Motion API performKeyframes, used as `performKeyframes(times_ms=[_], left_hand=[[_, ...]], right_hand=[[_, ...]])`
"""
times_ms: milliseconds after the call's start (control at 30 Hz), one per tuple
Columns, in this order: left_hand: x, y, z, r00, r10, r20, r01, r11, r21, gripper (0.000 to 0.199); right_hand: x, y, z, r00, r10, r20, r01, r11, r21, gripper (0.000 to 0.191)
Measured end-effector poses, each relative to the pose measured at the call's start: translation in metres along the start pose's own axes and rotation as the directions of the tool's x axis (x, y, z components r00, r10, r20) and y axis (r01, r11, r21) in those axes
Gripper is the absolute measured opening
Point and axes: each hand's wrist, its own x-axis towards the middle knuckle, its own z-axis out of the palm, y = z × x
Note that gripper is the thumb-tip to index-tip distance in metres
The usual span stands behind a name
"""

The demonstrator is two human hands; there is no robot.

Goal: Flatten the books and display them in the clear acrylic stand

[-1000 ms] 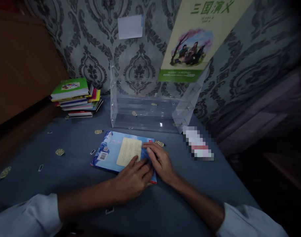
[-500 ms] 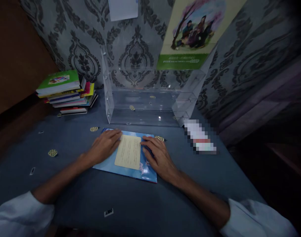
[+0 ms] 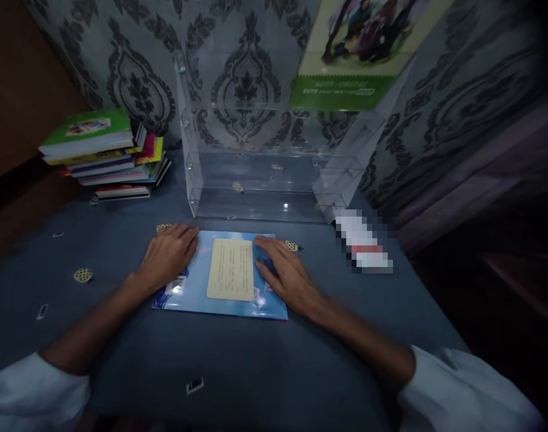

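A blue book [image 3: 197, 294] with a cream text panel lies flat on the patterned grey-blue tablecloth. My left hand [image 3: 171, 255] rests on its left edge, palm down, with the fingers stretched forward. On its right part lies my right hand [image 3: 289, 276], fingers extended and slightly apart. Neither hand is wrapped round anything. Beyond the book stands a clear acrylic rack [image 3: 255, 207] with stepped tiers. A green and cream book [image 3: 346, 91] with a picture of seated figures leans in the rack's upper right.
A stack of books [image 3: 107, 162], green one on top, sits at the back left of the table [image 3: 237, 360]. A pixelated whitish item [image 3: 364, 240] lies to the right of the rack. Patterned wallpaper rises behind.
My left hand has moved left to the book's edge, uncovering more of its left part. The book now lies straighter. The view has shifted slightly, and my right hand stays on the right side.
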Motion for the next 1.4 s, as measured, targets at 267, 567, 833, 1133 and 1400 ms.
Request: performKeyframes(times_ms=[267, 567, 833, 1133, 1400], left_hand=[[-0.002, -0.002, 0.007, 0.991, 0.121, -0.06, -0.124, 0.992, -0.033, 0.039], [0.03, 0.036, 0.007, 0.941, 0.338, -0.002, -0.331, 0.922, -0.203, 0.038], [0.07, 0.079, 0.017, 0.898, 0.438, 0.034, -0.409, 0.862, -0.3, 0.04], [0.069, 0.079, 0.033, 0.906, 0.411, -0.098, -0.417, 0.834, -0.361, 0.04], [0.067, 0.079, 0.035, 0.908, 0.401, -0.122, -0.415, 0.816, -0.403, 0.037]], right_hand=[[-0.002, 0.007, -0.004, 0.995, 0.046, -0.088, -0.041, 0.997, 0.06, 0.029], [-0.004, 0.022, -0.01, 0.928, 0.34, -0.152, -0.28, 0.906, 0.318, 0.03], [-0.004, 0.025, -0.004, 0.927, 0.334, -0.171, -0.251, 0.89, 0.381, 0.035], [-0.006, 0.017, -0.004, 0.935, 0.309, -0.177, -0.25, 0.923, 0.291, 0.036], [-0.006, 0.015, -0.005, 0.938, 0.295, -0.18, -0.251, 0.94, 0.232, 0.035]])
